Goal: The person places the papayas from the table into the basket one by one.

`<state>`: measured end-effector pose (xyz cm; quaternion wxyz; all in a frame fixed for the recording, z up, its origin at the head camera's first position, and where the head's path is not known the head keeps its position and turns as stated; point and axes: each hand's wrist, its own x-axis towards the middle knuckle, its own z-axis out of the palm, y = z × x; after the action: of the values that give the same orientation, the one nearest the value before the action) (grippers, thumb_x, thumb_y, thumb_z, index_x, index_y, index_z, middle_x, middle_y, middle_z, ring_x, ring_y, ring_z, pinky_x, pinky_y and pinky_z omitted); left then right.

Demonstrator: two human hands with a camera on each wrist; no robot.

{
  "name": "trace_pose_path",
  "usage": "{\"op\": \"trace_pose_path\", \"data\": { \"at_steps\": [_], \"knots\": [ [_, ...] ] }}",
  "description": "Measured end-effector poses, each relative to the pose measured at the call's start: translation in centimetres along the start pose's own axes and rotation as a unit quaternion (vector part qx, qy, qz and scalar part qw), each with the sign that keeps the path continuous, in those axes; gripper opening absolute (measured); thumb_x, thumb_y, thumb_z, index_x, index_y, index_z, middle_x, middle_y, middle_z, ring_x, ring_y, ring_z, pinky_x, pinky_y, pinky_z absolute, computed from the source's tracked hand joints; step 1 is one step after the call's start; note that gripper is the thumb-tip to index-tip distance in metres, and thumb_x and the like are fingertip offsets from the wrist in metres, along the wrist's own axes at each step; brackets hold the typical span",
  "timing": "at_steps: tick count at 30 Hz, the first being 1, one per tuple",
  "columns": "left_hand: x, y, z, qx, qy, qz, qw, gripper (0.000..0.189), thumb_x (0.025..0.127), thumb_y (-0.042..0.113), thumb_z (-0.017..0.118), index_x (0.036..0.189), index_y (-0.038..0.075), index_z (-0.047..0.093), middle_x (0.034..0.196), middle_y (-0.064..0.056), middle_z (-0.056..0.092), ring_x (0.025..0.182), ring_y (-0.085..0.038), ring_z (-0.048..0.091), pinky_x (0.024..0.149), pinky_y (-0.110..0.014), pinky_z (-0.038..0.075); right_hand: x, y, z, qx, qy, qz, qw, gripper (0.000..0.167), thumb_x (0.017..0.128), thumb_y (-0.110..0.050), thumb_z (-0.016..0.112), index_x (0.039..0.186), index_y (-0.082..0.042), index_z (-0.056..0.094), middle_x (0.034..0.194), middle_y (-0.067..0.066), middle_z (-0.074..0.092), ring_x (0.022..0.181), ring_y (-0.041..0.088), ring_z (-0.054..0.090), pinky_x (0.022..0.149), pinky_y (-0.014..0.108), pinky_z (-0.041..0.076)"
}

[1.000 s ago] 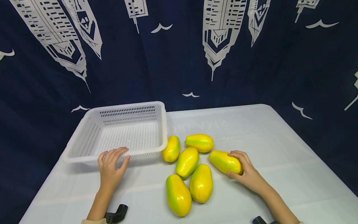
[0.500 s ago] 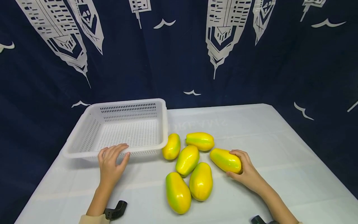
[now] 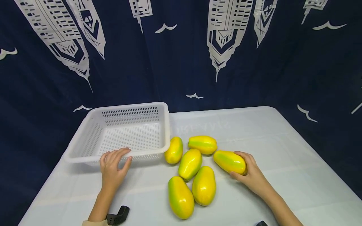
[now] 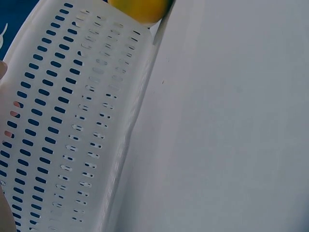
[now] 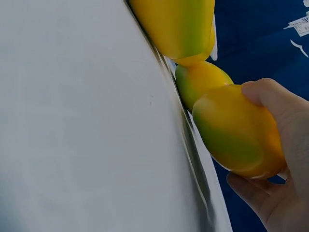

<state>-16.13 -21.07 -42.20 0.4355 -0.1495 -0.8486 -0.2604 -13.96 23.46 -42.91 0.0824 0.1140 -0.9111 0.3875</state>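
My right hand (image 3: 253, 175) grips the blunt end of a yellow-green papaya (image 3: 229, 161) at the right of the group. In the right wrist view, thumb and fingers lie on opposite sides of that papaya (image 5: 239, 130). My left hand (image 3: 113, 171) holds the near rim of a white plastic basket (image 3: 167, 128), its fingers over the rim and its thumb outside. Through the slots of the basket wall (image 4: 72, 121), bits of finger show in the left wrist view. No fruit lies in the basket.
Several more papayas lie on the white-covered table (image 3: 282, 150): one papaya (image 3: 173, 150) against the basket's right side, another papaya (image 3: 202, 144) at the back, others nearer the front, such as the papaya (image 3: 181, 197). A dark blue printed cloth (image 3: 175, 62) hangs behind.
The papaya in my right hand has shifted very slightly to the right. My left hand stays on the basket rim. The head view has tilted a little.
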Motion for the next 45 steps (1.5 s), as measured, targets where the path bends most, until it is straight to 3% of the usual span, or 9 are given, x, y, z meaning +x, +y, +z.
{"op": "trace_pose_path", "data": {
  "at_steps": [6,12,16,21,27,34,39,45],
  "knots": [
    [0.6,-0.2,0.1,-0.005,0.016,0.012,0.9998,0.027,0.085,0.029,0.054,0.096,0.006,0.065,0.099,-0.012,0.067,0.092,-0.029,0.054,0.093,-0.043,0.024,0.6,-1.1,-0.3,0.026,0.029,0.006,0.9992,0.067,0.078,-0.021,0.071,0.131,-0.007,0.033,0.128,0.017,0.039,0.111,0.029,0.043,0.088,0.05,0.036],
    [0.6,-0.2,0.2,-0.01,0.019,0.017,0.9996,0.022,0.08,0.021,0.06,0.097,0.008,0.066,0.099,-0.01,0.068,0.092,-0.029,0.055,0.09,-0.047,0.026,0.5,-1.7,-0.3,0.037,0.029,0.034,0.9983,0.065,0.08,-0.025,0.069,0.132,-0.009,0.033,0.131,0.015,0.042,0.111,0.026,0.044,0.088,0.046,0.037],
    [0.4,-0.3,0.3,-0.009,0.018,0.016,0.9997,0.021,0.078,0.019,0.061,0.097,0.009,0.066,0.099,-0.009,0.068,0.092,-0.028,0.055,0.09,-0.048,0.026,0.3,-2.0,-0.2,0.028,0.032,0.032,0.9986,0.065,0.079,-0.027,0.069,0.133,-0.011,0.035,0.131,0.011,0.043,0.11,0.012,0.041,0.088,0.036,0.036],
    [0.2,-0.3,0.2,-0.004,0.009,0.01,0.9999,0.025,0.084,0.027,0.056,0.096,0.006,0.065,0.098,-0.012,0.067,0.092,-0.029,0.054,0.092,-0.045,0.025,0.1,-2.5,-0.3,0.019,0.048,0.012,0.9986,0.065,0.078,-0.024,0.07,0.132,-0.012,0.036,0.13,0.009,0.044,0.105,-0.004,0.038,0.084,0.018,0.035],
    [-0.1,-0.1,0.1,-0.004,0.008,0.008,0.9999,0.025,0.084,0.027,0.056,0.095,0.006,0.065,0.098,-0.013,0.067,0.092,-0.029,0.053,0.092,-0.045,0.025,-0.3,-4.0,-0.4,0.016,0.056,-0.018,0.9982,0.065,0.077,-0.019,0.072,0.131,-0.011,0.037,0.128,0.009,0.044,0.106,-0.001,0.039,0.085,0.017,0.035],
    [-0.3,0.0,0.1,-0.008,0.02,0.012,0.9997,0.024,0.083,0.025,0.057,0.096,0.007,0.066,0.098,-0.011,0.068,0.092,-0.029,0.055,0.09,-0.047,0.025,-0.4,-5.6,-0.4,0.025,0.069,-0.062,0.9953,0.069,0.073,-0.014,0.074,0.132,-0.015,0.038,0.131,0.007,0.043,0.109,-0.01,0.035,0.088,0.002,0.026],
    [-0.1,-0.1,0.2,-0.009,0.021,0.015,0.9996,0.035,0.089,0.036,0.05,0.096,0.005,0.065,0.098,-0.012,0.067,0.092,-0.029,0.054,0.093,-0.045,0.025,-0.2,-6.5,-0.6,0.02,0.077,-0.076,0.9939,0.069,0.073,-0.014,0.075,0.132,-0.013,0.039,0.131,0.006,0.043,0.114,-0.003,0.037,0.091,-0.002,0.021],
    [-0.1,0.0,0.1,-0.005,0.018,0.017,0.9997,0.036,0.09,0.038,0.049,0.096,0.006,0.065,0.097,-0.012,0.067,0.092,-0.028,0.054,0.092,-0.047,0.025,0.0,-7.3,-0.6,0.013,0.079,-0.083,0.9934,0.07,0.072,-0.014,0.076,0.132,-0.015,0.039,0.131,0.005,0.043,0.116,0.003,0.039,0.093,-0.002,0.021]
  ]
}}
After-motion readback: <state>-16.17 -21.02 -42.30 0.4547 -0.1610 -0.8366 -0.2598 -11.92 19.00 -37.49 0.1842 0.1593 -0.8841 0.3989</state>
